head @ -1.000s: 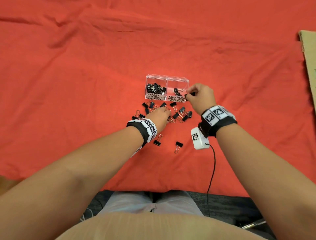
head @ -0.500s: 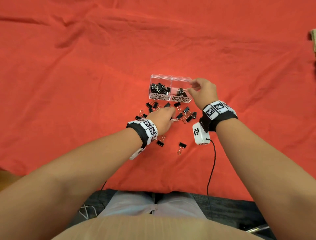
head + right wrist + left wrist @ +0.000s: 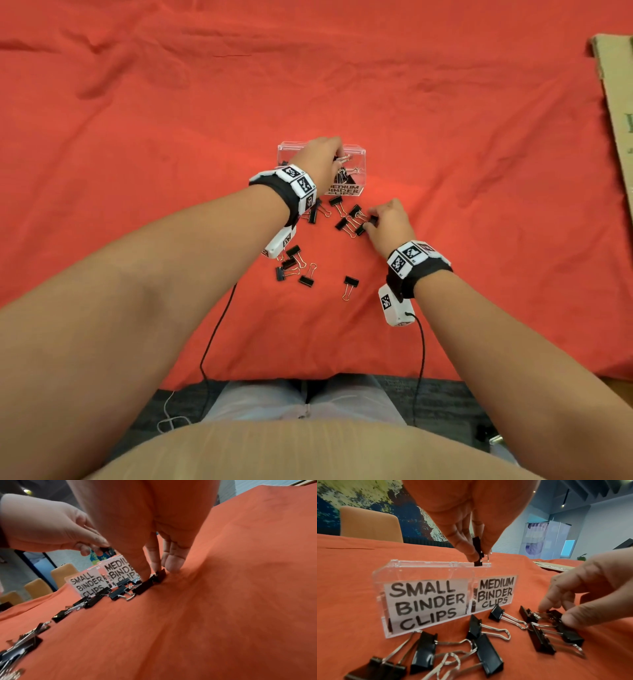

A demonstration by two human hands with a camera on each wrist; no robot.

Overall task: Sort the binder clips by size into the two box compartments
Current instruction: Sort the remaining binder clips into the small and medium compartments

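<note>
Left hand (image 3: pixel 467 524) pinches a clip (image 3: pixel 477 551) over the box (image 3: pixel 423 566), frame centre; judged next: release it clear of the divider, above the medium side. Right hand (image 3: pixel 387 221) fingers curl on a loose clip (image 3: pixel 160 575) on the cloth (image 3: pixel 479 171). Open room lies right; box rim sits close.
</note>
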